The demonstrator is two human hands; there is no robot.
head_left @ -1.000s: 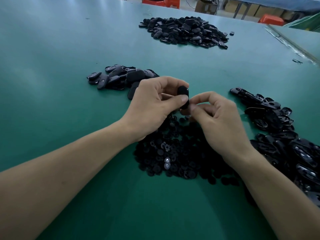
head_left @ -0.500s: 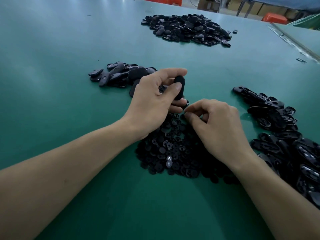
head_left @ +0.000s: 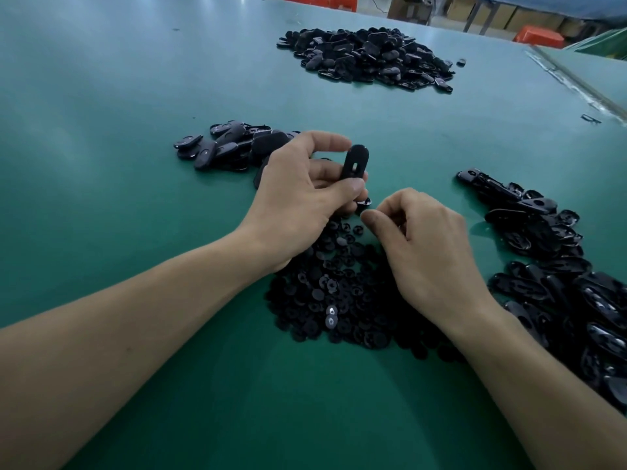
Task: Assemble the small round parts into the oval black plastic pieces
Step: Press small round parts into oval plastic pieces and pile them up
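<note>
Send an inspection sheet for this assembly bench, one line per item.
Surface: green table, glare at far left.
Job's things: oval piece held upright; round parts pile near centre; oval pile at right; small pile centre-left; far pile.
Clutter: stray piece beside far pile; small dark item near right edge.
Hands: left hand grips the oval piece; right hand curled above the round parts pile, contents hidden.
Cables: nothing seen.
Surroundings: cardboard boxes, orange crate beyond table.
</note>
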